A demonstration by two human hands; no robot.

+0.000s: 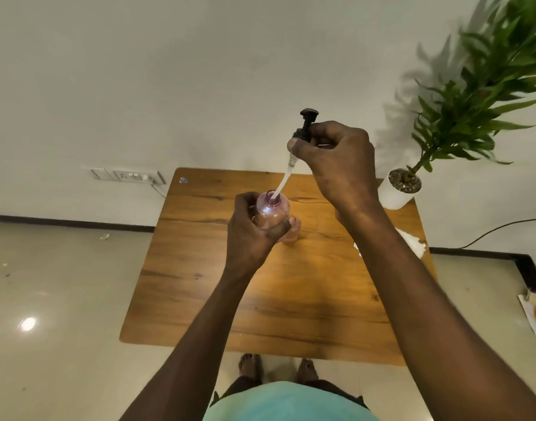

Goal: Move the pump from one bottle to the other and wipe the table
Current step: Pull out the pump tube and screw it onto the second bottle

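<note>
your wooden table [200,287] is carrying a white potted plant [398,189] at its far right corner, a crumpled white cloth [412,241] along the right edge, and 1 small object [183,179] lying far left.

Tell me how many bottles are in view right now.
2. One pink bottle is held up in the left hand, with the pump tube in its neck. A second bottle stands on the table just behind, mostly hidden.

Teal shirt [291,404], dark shorts [245,385], bare forearms, bare feet [251,364].
</note>
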